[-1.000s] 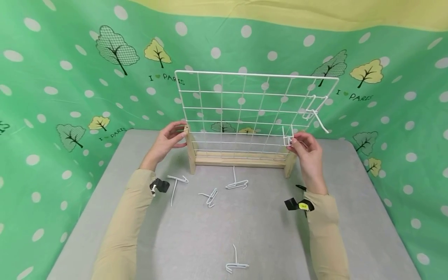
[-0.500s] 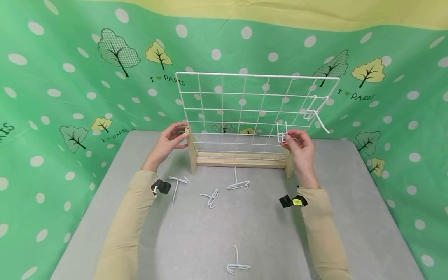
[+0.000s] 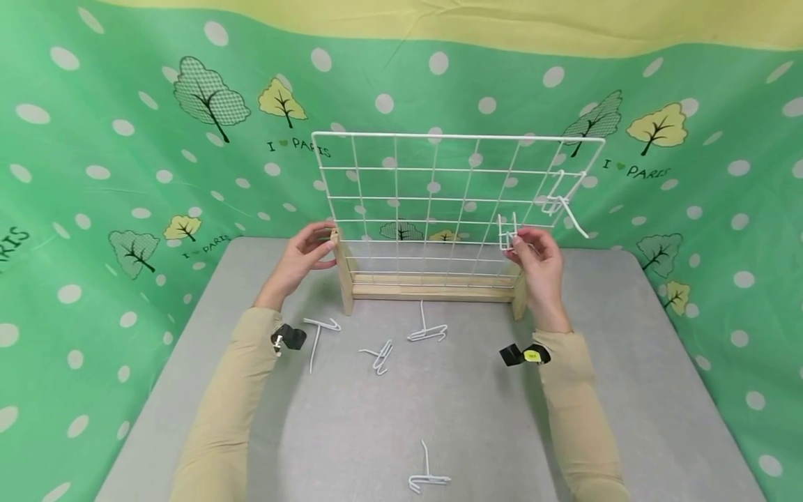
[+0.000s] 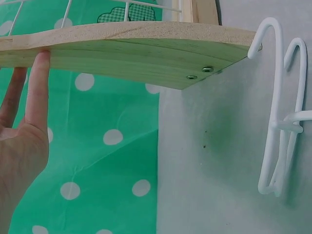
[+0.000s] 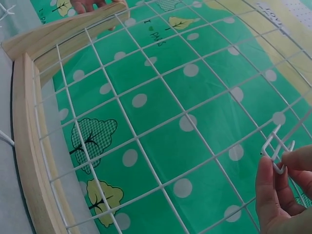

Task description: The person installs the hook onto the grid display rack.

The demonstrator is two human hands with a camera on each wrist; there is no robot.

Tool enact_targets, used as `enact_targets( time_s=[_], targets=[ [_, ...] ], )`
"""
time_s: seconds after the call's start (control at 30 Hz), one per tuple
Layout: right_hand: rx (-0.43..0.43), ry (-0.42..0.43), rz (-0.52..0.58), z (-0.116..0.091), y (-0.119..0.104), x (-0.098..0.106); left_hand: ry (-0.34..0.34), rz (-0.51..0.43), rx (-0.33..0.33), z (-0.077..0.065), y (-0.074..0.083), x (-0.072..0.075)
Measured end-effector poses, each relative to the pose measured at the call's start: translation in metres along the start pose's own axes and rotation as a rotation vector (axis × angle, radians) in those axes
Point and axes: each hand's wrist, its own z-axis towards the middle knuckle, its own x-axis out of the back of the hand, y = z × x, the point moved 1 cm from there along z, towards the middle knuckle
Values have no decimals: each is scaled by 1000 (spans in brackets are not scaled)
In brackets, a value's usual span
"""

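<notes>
My right hand (image 3: 541, 268) pinches a white wire hook (image 3: 507, 237) between thumb and fingertips, at the right side of the white wire grid panel (image 3: 433, 169). In the right wrist view, the hook's bent frame (image 5: 271, 146) sticks out from the fingertips and overlaps the grid wires. My left hand (image 3: 300, 258) touches the top of the stand's left wooden side piece (image 3: 343, 279). Straight fingers (image 4: 39, 92) rest against its outer face in the left wrist view. Higher on the grid's right edge hangs another white hook (image 3: 557, 202), its prong pointing forward.
Several loose white hooks lie on the grey table (image 3: 477, 404): one by the left forearm (image 3: 318, 335), two before the stand, and a hook (image 3: 429, 480) near the front. A wooden crossbar (image 3: 433, 294) joins the stand's sides. A green patterned cloth (image 3: 188, 160) surrounds the table.
My right hand has moved slightly left and up with its hook, bringing it over the grid wires near the right edge. The left hand stays at the wooden side piece.
</notes>
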Motion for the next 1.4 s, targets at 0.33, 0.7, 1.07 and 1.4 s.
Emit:
enact_targets(
  time_s=[0.33,0.7,1.07,1.4],
  targets=[
    [-56,24,-14,1,5,4,6,10,2,-1,0,0],
    [-84,31,-54,-7,13,9,20,-2,25,-1,2,-2],
    [-48,-34,-20,-14,20,10,13,-16,9,-9,24,-11],
    [-126,-66,-143,-33,33,21,15,-4,16,-10,26,-12]
  ],
)
